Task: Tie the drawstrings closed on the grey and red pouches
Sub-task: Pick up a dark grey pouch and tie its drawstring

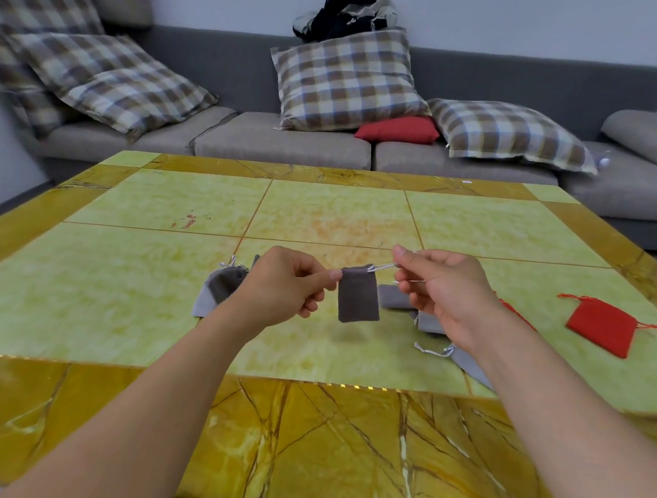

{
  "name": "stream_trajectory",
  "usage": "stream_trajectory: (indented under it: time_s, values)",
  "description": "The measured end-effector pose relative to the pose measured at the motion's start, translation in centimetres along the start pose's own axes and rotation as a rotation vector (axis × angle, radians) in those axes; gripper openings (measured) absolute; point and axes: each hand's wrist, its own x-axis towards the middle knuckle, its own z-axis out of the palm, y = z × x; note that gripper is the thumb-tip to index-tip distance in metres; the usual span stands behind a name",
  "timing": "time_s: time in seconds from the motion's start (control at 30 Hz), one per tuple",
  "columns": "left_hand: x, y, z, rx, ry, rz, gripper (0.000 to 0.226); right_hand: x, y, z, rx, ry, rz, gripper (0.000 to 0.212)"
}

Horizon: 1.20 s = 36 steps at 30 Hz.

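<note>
A: While the small grey pouch [357, 297] hangs in mid-air at centre frame, above the table [162, 208], I'd call the step cinching: cords drawn outward, knot not yet made.

B: Agreed. Left to right then. Left of centre, more grey pouches [218, 288] lie on the tabletop, partly behind the left wrist.

A: Left hand [285, 285]: fingers curled, thumb and forefinger pinching at the pouch's upper left corner. Probably the cord end there, but it's too small to be sure.

B: Right hand [441, 289], just right of centre: thumb and forefinger nipped tight on the pale drawstring [383, 269], which runs taut from the pouch mouth up to the fingertips. Other fingers loosely curled.

A: Further grey pouches [396, 297] lie under that hand, one cord trailing lower down.

B: Right side of frame, a red pouch [600, 325] lies flat, strings splayed, seemingly untied.

A: Next move, my guess: bring both cord ends together, cross them, pull a knot snug against the gathered mouth. Needs slack, so hands must close in.
</note>
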Motion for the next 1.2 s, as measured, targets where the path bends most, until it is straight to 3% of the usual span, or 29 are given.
stream_trajectory:
  time_s: [0.1, 0.23, 0.4, 0.57, 0.67, 0.87, 0.97, 1.2]
  values:
    - [0.1, 0.4, 0.1, -0.105, 0.022, -0.073, 0.042, 0.1, 0.2, 0.0, -0.213, 0.049, -0.090, 0.028]
    - [0.5, 0.8, 0.4, -0.269, 0.110, -0.195, 0.041, 0.4, 0.3, 0.4, -0.373, 0.120, -0.150, 0.037]
    - [0.9, 0.3, -0.1, -0.341, 0.249, -0.164, 0.041, 0.3, -0.1, 0.1, -0.132, 0.064, -0.041, 0.035]
    - [1.5, 0.8, -0.5, -0.486, 0.401, -0.149, 0.045, 0.5, -1.2, -0.3, -0.016, 0.135, -0.130, 0.039]
    - [1.4, 1.2, -0.1, -0.642, 0.314, -0.211, 0.043, 0.5, -1.4, -0.5, 0.097, 0.121, -0.087, 0.035]
    - [0.3, 1.4, 0.2, -1.144, -0.122, -0.235, 0.043, 0.3, -0.9, -0.1, 0.787, -0.231, 0.191, 0.039]
    - [0.0, 2.1, 0.6, -1.288, -0.263, -0.202, 0.041, 0.1, -0.9, 1.3, 0.815, -0.299, 0.201, 0.039]
    - [0.6, 2.2, 0.8, -1.075, -0.035, -0.194, 0.037, 0.1, -1.5, 1.0, 0.512, -0.146, 0.070, 0.037]
